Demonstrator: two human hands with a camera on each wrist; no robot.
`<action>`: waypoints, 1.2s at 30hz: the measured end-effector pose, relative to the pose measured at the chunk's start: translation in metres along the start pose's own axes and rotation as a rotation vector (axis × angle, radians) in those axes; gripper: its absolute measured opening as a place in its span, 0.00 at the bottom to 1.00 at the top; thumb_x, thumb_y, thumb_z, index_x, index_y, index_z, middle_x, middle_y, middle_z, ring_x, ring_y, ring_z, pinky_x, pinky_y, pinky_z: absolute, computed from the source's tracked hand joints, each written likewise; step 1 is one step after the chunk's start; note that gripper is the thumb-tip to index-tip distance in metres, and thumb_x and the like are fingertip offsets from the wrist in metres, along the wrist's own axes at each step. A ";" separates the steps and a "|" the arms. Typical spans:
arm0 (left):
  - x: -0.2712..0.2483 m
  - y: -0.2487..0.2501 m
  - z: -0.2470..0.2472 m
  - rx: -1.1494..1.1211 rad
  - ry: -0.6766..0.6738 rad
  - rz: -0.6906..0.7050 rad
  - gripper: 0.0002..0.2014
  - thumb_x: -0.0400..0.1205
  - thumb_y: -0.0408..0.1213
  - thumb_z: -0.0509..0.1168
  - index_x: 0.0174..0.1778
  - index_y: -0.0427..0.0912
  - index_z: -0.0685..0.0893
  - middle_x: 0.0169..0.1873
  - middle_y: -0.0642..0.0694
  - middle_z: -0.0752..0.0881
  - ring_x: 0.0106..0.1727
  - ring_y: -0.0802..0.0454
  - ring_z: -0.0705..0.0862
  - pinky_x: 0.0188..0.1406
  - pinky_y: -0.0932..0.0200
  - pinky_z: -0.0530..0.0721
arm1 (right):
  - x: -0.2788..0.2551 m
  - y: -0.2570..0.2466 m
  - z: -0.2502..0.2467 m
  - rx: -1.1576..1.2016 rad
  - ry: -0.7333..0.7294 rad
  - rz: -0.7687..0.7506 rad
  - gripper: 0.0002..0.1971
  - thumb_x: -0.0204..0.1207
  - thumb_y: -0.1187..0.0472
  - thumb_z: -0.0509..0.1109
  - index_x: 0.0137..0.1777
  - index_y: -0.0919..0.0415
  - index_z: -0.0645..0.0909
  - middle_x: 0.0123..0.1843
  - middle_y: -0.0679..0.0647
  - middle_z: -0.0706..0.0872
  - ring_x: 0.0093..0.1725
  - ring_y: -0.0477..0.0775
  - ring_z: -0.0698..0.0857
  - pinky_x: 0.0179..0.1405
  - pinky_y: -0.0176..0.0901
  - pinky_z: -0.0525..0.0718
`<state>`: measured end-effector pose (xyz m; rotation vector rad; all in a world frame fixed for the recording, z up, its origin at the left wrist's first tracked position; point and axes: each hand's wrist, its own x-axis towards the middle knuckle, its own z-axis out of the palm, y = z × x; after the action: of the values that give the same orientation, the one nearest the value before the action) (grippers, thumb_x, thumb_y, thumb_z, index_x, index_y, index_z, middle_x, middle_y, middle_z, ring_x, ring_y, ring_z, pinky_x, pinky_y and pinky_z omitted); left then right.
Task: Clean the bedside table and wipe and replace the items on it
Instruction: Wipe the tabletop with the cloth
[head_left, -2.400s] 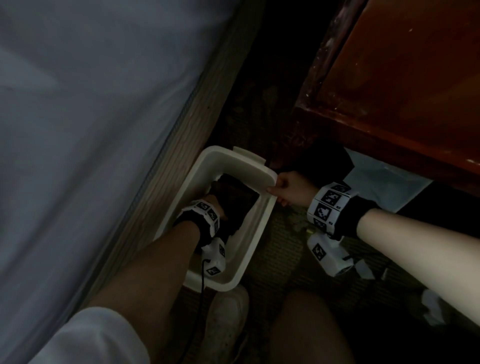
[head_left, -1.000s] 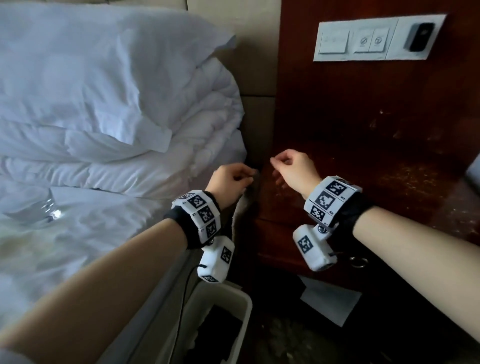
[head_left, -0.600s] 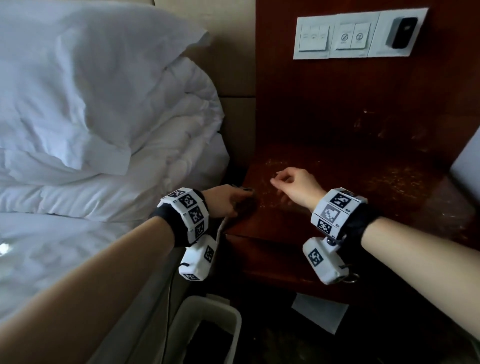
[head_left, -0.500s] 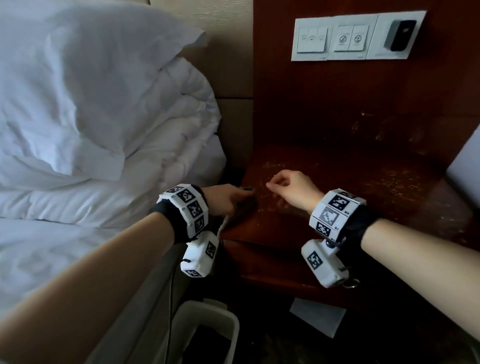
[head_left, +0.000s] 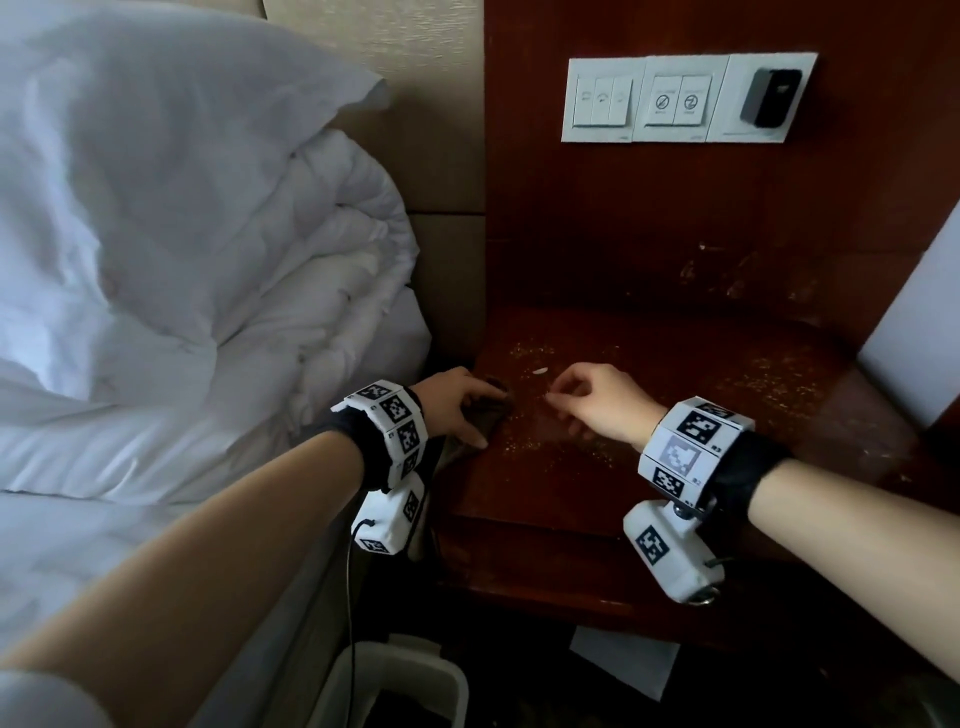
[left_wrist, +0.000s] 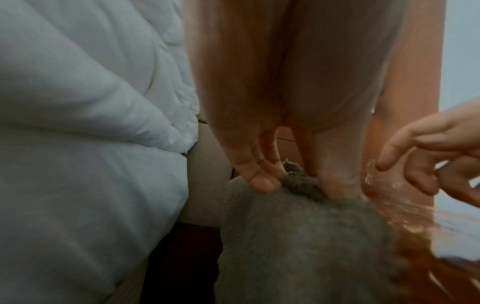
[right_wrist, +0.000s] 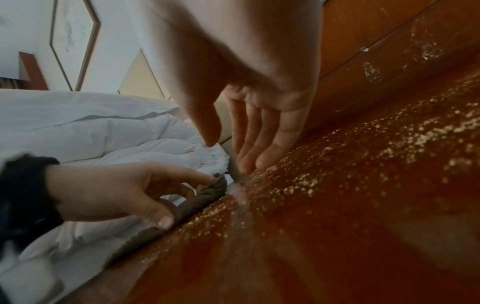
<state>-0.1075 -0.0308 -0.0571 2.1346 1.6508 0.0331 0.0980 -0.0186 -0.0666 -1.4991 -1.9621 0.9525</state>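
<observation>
Left hand (head_left: 451, 400) is pinching the cloth (head_left: 480, 423) at the crumb-strewn counter (head_left: 727, 374) edge; right hand (head_left: 597, 400) is hovering loose, empty; better spreading the cloth flat first

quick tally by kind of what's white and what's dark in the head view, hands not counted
white wall switch panel: 1
white plastic bin: 1
white paper sheet on the floor: 1
white pillow: 1
dark grey cloth held by the left hand: 1
total: 5

1 cloth (head_left: 480, 418), 1 table (head_left: 675, 395), 2 hands, 1 bin (head_left: 410, 675).
</observation>
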 end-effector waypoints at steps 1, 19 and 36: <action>-0.002 0.002 -0.001 0.006 -0.005 0.004 0.36 0.73 0.39 0.76 0.77 0.51 0.70 0.69 0.42 0.71 0.69 0.44 0.73 0.61 0.64 0.71 | 0.000 0.000 0.001 -0.003 0.002 -0.002 0.07 0.78 0.56 0.70 0.52 0.57 0.80 0.38 0.56 0.88 0.33 0.56 0.87 0.33 0.46 0.85; -0.045 0.054 0.032 0.064 0.005 0.077 0.32 0.74 0.39 0.74 0.74 0.52 0.72 0.65 0.42 0.74 0.63 0.47 0.76 0.61 0.59 0.74 | -0.039 0.005 -0.011 -0.030 0.039 -0.024 0.08 0.77 0.56 0.69 0.52 0.59 0.81 0.44 0.58 0.89 0.34 0.54 0.87 0.34 0.41 0.83; -0.044 0.054 0.019 0.109 -0.121 0.119 0.23 0.78 0.39 0.70 0.70 0.44 0.77 0.72 0.48 0.74 0.72 0.51 0.73 0.70 0.61 0.69 | -0.043 0.024 -0.035 -0.059 0.072 0.012 0.09 0.78 0.57 0.69 0.55 0.60 0.81 0.44 0.59 0.90 0.35 0.55 0.87 0.34 0.43 0.84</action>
<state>-0.0658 -0.0885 -0.0448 2.2664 1.4877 -0.1504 0.1507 -0.0484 -0.0619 -1.5575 -1.9478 0.8400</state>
